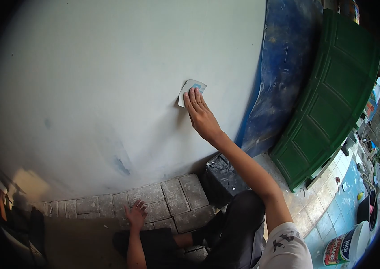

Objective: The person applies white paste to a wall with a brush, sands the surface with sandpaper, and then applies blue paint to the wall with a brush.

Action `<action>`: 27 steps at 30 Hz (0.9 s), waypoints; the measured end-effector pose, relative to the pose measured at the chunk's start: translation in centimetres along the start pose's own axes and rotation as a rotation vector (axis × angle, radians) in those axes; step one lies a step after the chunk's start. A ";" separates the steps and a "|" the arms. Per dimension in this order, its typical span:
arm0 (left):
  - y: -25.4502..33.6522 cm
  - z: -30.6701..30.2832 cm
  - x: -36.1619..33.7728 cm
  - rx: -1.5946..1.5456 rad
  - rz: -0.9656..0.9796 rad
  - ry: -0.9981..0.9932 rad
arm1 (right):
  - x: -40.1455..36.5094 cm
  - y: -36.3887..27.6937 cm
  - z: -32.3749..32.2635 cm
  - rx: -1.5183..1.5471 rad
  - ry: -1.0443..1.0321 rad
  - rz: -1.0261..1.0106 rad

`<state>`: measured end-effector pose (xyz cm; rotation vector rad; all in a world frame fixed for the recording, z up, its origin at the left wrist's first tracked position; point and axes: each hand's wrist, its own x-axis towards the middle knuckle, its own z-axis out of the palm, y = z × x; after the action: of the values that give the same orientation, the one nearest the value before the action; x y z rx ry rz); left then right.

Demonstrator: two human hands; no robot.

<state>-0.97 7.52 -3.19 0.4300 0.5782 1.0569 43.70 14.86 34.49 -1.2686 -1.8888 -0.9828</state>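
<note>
My right hand [202, 114] presses a small sheet of paper [191, 84] flat against the white wall [109, 67]. Its fingers lie together over the sheet, which is pale with a blue mark and has slightly lifted edges. Low on the left, my left hand [136, 215] is held above the grey paving blocks [176, 196] beside my knee, its fingers spread and nothing in them. A dark bluish smudge [122, 165] marks the wall's lower part.
A blue sheet [279, 67] and a green panelled door [329, 98] lean at the right. A black plastic-covered object [221, 172] stands at the wall's foot. A paint bucket [344, 246] is on the tiles at the lower right.
</note>
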 end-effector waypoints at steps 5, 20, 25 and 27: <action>0.0 0.4 -0.4 0.009 0.018 0.001 | -0.7 -0.8 -0.2 0.035 -0.083 -0.056; -0.2 0.2 -0.3 0.038 -0.005 -0.039 | 0.4 -1.0 0.1 0.100 -0.051 0.119; -0.2 0.0 -0.1 0.043 0.001 -0.069 | 0.4 -0.6 0.8 0.136 -0.001 0.122; -0.3 0.0 -0.1 0.059 0.007 -0.068 | 0.3 -0.3 1.1 0.118 -0.014 0.115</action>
<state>-0.84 7.30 -3.34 0.5180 0.5486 1.0299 43.21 15.86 34.11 -1.3018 -1.8341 -0.7925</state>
